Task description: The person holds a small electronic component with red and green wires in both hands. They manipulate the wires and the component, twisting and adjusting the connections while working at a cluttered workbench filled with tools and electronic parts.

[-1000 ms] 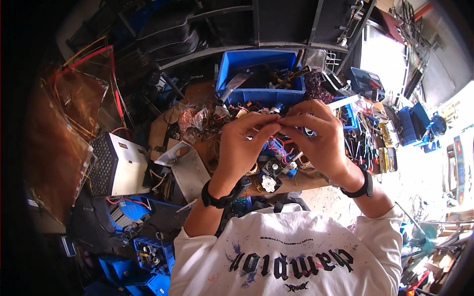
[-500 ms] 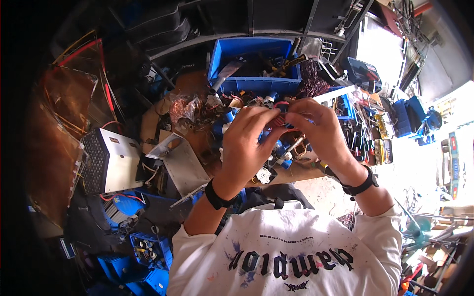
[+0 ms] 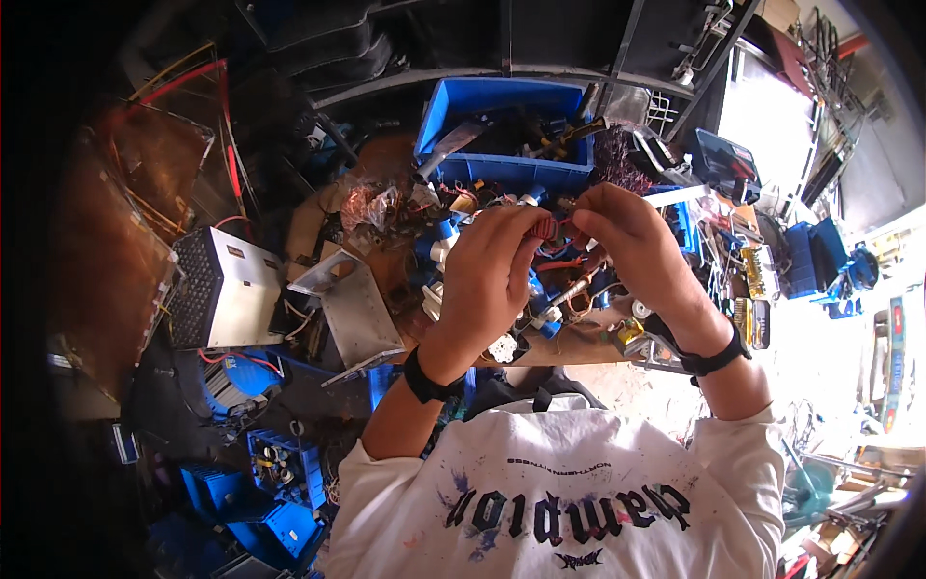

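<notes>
Above the cluttered bench, my left hand (image 3: 490, 261) is closed around a small coil of red wire (image 3: 546, 230), which sticks out between thumb and fingers. My right hand (image 3: 627, 236) faces it, with thumb and forefinger pinched at a thin red strand (image 3: 569, 221) running from the coil. Both hands stay close together but apart. My fingers hide part of the coil. Beneath them lie blue-and-white fittings (image 3: 548, 321), loose wires and a white perforated disc (image 3: 503, 348).
Behind the hands stands a blue crate (image 3: 511, 166) of tools. A bent metal bracket (image 3: 362, 314) and a white metal case (image 3: 236, 294) stand at left. Copper wire in clear plastic (image 3: 371, 205) lies on the bench. Yellow bit sets (image 3: 759, 275) and hand tools are at right.
My hands have moved slightly apart, so the red coil and its strand show more plainly between them. The whole view has shifted a little.
</notes>
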A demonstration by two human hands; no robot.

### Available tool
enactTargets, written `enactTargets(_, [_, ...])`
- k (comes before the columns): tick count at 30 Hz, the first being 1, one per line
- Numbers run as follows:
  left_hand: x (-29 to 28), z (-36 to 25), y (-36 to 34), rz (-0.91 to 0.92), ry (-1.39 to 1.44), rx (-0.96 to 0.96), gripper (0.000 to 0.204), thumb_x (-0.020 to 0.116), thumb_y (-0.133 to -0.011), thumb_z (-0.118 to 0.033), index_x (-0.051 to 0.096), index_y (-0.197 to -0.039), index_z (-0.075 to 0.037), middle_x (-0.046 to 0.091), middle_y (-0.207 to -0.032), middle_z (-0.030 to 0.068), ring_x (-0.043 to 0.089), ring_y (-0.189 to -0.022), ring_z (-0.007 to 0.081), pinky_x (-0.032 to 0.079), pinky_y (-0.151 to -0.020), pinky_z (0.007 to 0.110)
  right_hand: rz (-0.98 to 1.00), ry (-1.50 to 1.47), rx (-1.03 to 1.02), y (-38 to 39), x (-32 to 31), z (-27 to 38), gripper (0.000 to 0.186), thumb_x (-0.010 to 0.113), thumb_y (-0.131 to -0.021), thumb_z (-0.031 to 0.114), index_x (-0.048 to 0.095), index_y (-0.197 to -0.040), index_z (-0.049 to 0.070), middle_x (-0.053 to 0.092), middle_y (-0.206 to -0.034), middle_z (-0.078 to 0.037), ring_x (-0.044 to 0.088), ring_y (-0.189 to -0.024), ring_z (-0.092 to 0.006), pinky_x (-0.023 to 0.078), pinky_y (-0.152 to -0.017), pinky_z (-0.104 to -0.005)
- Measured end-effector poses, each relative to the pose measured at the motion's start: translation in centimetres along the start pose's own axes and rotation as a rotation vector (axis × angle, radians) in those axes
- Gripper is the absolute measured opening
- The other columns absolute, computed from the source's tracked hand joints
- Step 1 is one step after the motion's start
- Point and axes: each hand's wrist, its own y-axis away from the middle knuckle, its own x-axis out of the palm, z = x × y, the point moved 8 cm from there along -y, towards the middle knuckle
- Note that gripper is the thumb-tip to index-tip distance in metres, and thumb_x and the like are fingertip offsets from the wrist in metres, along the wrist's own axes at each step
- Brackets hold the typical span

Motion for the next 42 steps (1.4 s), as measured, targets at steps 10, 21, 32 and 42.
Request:
enactTargets(10, [2.8, -2.8, -1.2, 0.082, 0.137, -0.155, 0.018, 0.057, -0.091, 0.0, 0.06, -0.109, 0.001, 0.062, -0.103, 0.0167, 0.064, -0.094, 0.0333, 0.05, -0.08, 0.034, 0.319, -0.538, 0.219, -0.5, -5.1, -0.8, 0.026, 0.066, -0.088, 0.007, 0.054, -0.111, 0.004, 0.055, -0.078, 0.0, 0.056, -0.067, -0.0098, 0.055, -0.073, -0.0289])
enactTargets(21, [4.1, -5.2, -0.6, -0.027, 0.12, -0.277, 0.019, 0.053, -0.094, -0.001, 0.059, -0.112, 0.0, 0.062, -0.096, 0.014, 0.062, -0.082, 0.0258, 0.048, -0.073, 0.03, 0.381, -0.583, -0.084, 0.1, -7.6, 1.7, 0.036, 0.069, -0.085, 0.002, 0.05, -0.116, 0.004, 0.049, -0.068, 0.003, 0.05, -0.056, -0.0046, 0.04, -0.048, -0.0178])
enactTargets(32, [5.1, -5.0, 0.6, -0.093, 0.213, -0.331, 0.022, 0.054, -0.098, -0.01, 0.061, -0.116, 0.001, 0.065, -0.103, 0.003, 0.057, -0.089, 0.0078, 0.044, -0.081, 0.021, 0.351, 0.195, -0.368, 0.2, -9.8, 2.1, 0.014, 0.065, -0.089, 0.009, 0.065, -0.101, 0.002, 0.063, -0.084, 0.001, 0.053, -0.074, -0.0044, 0.044, -0.067, -0.0223])
enactTargets(42, [7.8, -6.8, 0.5, -0.039, 0.573, -0.491, 0.025, 0.055, -0.098, -0.009, 0.061, -0.12, -0.001, 0.067, -0.102, 0.0001, 0.054, -0.082, 0.0008, 0.043, -0.067, 0.016, 0.324, 0.109, -0.31, 2.6, -10.2, 1.1, 0.016, 0.066, -0.089, 0.01, 0.067, -0.101, -0.001, 0.069, -0.088, -0.004, 0.06, -0.078, -0.0058, 0.05, -0.073, -0.0235])
